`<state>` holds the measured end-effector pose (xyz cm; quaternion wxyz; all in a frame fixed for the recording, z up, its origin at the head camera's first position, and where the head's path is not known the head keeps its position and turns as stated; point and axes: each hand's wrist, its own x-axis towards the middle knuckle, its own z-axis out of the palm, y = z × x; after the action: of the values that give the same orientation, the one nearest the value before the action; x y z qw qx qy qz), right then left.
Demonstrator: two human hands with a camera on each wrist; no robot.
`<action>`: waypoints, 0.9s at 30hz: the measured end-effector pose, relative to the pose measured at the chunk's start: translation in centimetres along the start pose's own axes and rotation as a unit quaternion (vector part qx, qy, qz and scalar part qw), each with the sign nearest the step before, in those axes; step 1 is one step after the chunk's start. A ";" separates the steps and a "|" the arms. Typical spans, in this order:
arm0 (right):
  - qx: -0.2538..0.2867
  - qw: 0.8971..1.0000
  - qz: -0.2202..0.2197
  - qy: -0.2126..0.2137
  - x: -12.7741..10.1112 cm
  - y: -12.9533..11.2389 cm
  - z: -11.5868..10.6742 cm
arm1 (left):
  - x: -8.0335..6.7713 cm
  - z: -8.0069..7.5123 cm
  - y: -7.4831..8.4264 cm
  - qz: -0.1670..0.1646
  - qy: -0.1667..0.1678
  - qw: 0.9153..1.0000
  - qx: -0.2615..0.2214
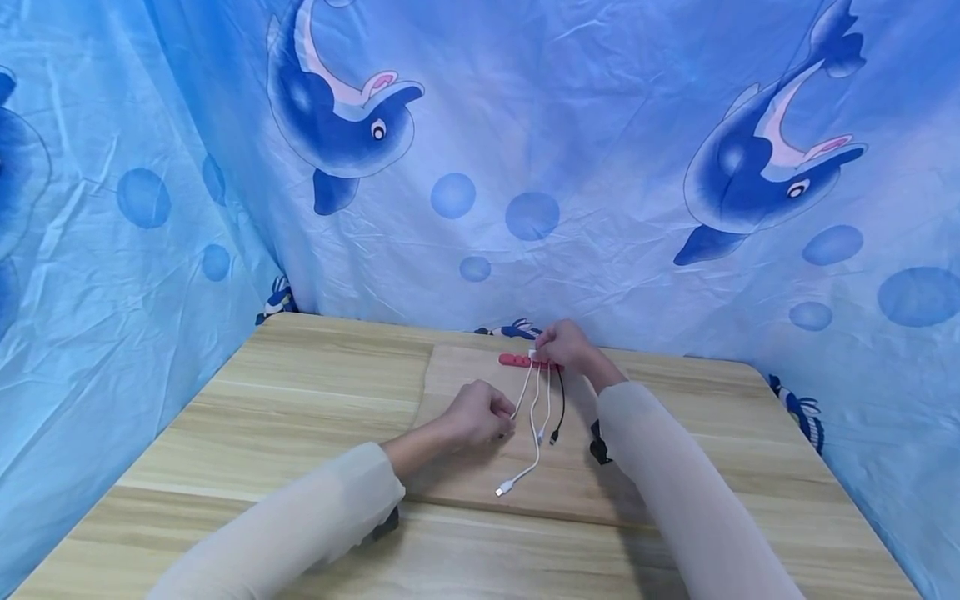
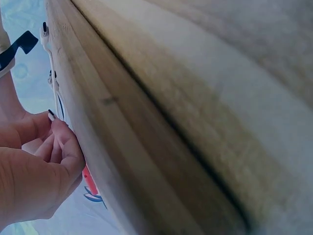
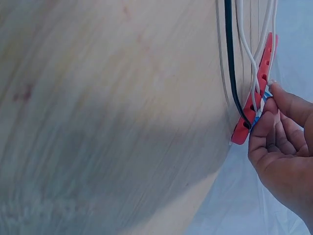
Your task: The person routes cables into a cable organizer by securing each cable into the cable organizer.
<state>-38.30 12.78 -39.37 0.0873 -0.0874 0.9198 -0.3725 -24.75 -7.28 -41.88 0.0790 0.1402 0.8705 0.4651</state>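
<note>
A red cable holder [image 1: 513, 360] with notches lies near the far edge of a wooden board [image 1: 480, 483]. Several white cables and one black cable [image 1: 562, 398] run from it toward the person. My left hand [image 1: 474, 414] pinches the near end of one white cable [image 1: 522, 388]; a dark-tipped plug [image 2: 51, 115] shows between thumb and finger in the left wrist view. My right hand [image 1: 567, 346] is behind the holder, thumb and forefinger pinching a white cable's far end [image 3: 272, 83]. Another white cable ends in a white plug [image 1: 505, 487] on the board.
The board lies on a wood-grain table [image 1: 300, 392]. A blue dolphin-print curtain [image 1: 487, 150] hangs behind the table and at both sides. Black straps [image 1: 600, 443] show at both wrists.
</note>
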 end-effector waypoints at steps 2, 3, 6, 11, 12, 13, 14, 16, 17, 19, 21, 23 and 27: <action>-0.008 1.000 -0.001 0.002 0.1 0.0 -0.1 | 0.1 0.0 0.1 0.001 -0.005 1.000 0.006; -0.012 1.000 -0.002 0.004 0.2 0.0 -0.1 | 0.2 -0.1 0.1 0.003 -0.008 1.000 0.011; -0.020 1.000 0.004 0.010 0.4 0.2 -0.1 | 0.4 -0.1 0.2 0.008 -0.016 0.999 0.028; -0.024 1.000 0.014 0.014 0.8 0.3 0.1 | 0.9 0.1 0.3 0.023 -0.030 0.998 0.050; -0.026 0.999 0.016 0.014 0.8 0.3 0.1 | 1.0 0.1 0.3 0.028 -0.032 0.998 0.052; -0.029 0.999 0.018 0.014 0.8 0.3 0.1 | 1.1 0.2 0.3 0.029 -0.034 0.998 0.052; -0.031 0.999 0.020 0.015 0.8 0.3 0.1 | 1.2 0.3 0.3 0.032 -0.036 0.997 0.054; -0.037 0.999 0.025 0.016 0.8 0.2 0.1 | 1.3 0.4 0.4 0.035 -0.038 0.997 0.057; -0.041 0.999 0.028 0.016 0.9 0.1 0.1 | 1.3 0.4 0.4 0.034 -0.039 0.997 0.057; -0.053 0.998 0.028 0.013 0.9 0.0 0.1 | 1.3 0.4 0.5 0.031 -0.040 0.997 0.058; -0.062 0.998 0.029 0.008 1.0 -0.2 0.2 | 1.4 0.4 0.6 0.027 -0.043 0.997 0.057; -0.072 0.997 0.029 0.006 1.1 -0.3 0.3 | 1.4 0.3 0.7 0.024 -0.046 0.997 0.056; -0.079 0.996 0.029 0.013 1.2 -0.4 0.5 | 1.7 0.2 0.8 0.020 -0.053 0.997 0.058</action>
<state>-39.29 11.95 -39.56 0.0791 -0.0621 0.9495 -0.2971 -26.15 -6.21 -41.31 0.1070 0.1863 0.8876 0.4076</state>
